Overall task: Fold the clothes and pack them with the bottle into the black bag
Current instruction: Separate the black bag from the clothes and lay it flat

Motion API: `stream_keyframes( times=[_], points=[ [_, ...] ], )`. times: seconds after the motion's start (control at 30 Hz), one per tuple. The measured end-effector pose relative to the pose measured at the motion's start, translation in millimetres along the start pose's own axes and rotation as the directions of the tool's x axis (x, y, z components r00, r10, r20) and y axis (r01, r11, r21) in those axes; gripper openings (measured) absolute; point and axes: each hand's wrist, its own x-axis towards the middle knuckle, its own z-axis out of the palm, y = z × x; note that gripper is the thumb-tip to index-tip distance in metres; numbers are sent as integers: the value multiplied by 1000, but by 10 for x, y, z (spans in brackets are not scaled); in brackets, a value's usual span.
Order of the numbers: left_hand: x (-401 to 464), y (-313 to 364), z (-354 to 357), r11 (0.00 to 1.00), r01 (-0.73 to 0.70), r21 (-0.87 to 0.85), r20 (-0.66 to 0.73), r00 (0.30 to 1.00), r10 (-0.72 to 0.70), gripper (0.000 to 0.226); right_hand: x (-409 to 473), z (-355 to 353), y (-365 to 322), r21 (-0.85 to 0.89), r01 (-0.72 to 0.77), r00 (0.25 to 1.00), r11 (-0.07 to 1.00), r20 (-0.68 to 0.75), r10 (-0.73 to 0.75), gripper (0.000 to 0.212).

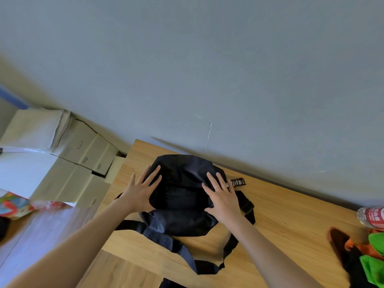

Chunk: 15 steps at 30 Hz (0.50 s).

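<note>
The black bag [182, 196] lies on the wooden table [280, 217] near the wall, its straps trailing toward the front edge. My left hand [141, 190] rests flat on the bag's left side with fingers spread. My right hand [223, 196] presses flat on its right side, fingers straight. A clear plastic bottle [372, 217] with a red label lies at the table's far right edge. Green, orange and black clothes [372, 258] sit in a heap at the right, partly cut off by the frame.
A grey wall [228, 80] runs along the table's far edge. Several stacked cardboard boxes [83, 154] stand to the left of the table. A colourful patterned item [14, 204] lies at the far left.
</note>
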Motion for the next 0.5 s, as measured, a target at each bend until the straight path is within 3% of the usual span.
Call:
stream_keyframes(
  times=[0.27,0.5],
  points=[
    [196,30,254,998,54,44,-9,999,-54,112,166,327,117,79,-14,1000,997,19,13,94],
    [358,-306,281,999,12,45,-68,998,-9,114,335,384,-64,100,-72,997,992,27,69,95]
  ],
)
